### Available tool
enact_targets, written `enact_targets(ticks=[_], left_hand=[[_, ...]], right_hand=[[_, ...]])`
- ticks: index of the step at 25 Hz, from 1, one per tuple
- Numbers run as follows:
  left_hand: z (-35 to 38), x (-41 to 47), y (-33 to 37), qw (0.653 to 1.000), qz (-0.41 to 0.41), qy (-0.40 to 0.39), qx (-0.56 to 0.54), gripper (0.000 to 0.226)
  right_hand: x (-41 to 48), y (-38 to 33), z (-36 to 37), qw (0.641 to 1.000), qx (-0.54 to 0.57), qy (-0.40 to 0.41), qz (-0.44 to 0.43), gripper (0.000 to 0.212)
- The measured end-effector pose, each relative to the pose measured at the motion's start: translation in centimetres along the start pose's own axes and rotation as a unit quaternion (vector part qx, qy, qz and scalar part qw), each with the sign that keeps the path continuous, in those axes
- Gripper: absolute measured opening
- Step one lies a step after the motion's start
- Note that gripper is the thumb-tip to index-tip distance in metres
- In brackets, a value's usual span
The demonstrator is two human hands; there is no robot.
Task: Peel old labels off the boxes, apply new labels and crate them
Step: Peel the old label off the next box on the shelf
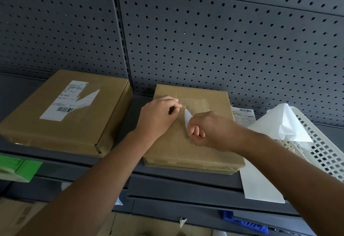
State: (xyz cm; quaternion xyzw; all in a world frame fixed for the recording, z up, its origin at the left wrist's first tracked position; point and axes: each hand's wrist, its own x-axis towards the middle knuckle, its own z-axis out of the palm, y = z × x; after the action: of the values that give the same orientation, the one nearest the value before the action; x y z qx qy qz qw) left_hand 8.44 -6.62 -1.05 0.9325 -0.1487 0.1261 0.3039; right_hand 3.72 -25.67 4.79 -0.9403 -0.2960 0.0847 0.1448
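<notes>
A flat brown cardboard box (pixel 201 148) lies on the grey shelf in front of me. My right hand (pixel 208 131) pinches a white strip of old label (pixel 187 117) that stands up off the box top. My left hand (pixel 158 114) rests on the box's upper left part, fingers curled, thumb and forefinger close together by the strip's tip. A second, larger brown box (pixel 33 124) sits to the left with a torn white barcode label (pixel 68 100) on its top.
A white perforated plastic basket (pixel 320 146) at the right holds crumpled white backing paper (pixel 283 124). A printed label sheet (pixel 243 114) lies behind the box, a blank white sheet (pixel 260 185) hangs over the shelf edge. Grey pegboard behind; green packet (pixel 20 168) lower left; blue crate (pixel 243 222) below.
</notes>
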Motion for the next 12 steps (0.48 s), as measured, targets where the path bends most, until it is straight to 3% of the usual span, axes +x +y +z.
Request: enact_targets(ticks=[7,12], left_hand=[[0.0,0.0,0.0,1.0,-0.001,0.0,0.004,0.018],[0.0,0.0,0.0,1.0,0.006,0.001,0.005,0.018]], right_hand=[[0.9,-0.6,0.8,0.993,-0.107,-0.048,0.005,0.007],[1.0,-0.2,0.7,0.997,-0.068,-0.029,-0.001,0.001]])
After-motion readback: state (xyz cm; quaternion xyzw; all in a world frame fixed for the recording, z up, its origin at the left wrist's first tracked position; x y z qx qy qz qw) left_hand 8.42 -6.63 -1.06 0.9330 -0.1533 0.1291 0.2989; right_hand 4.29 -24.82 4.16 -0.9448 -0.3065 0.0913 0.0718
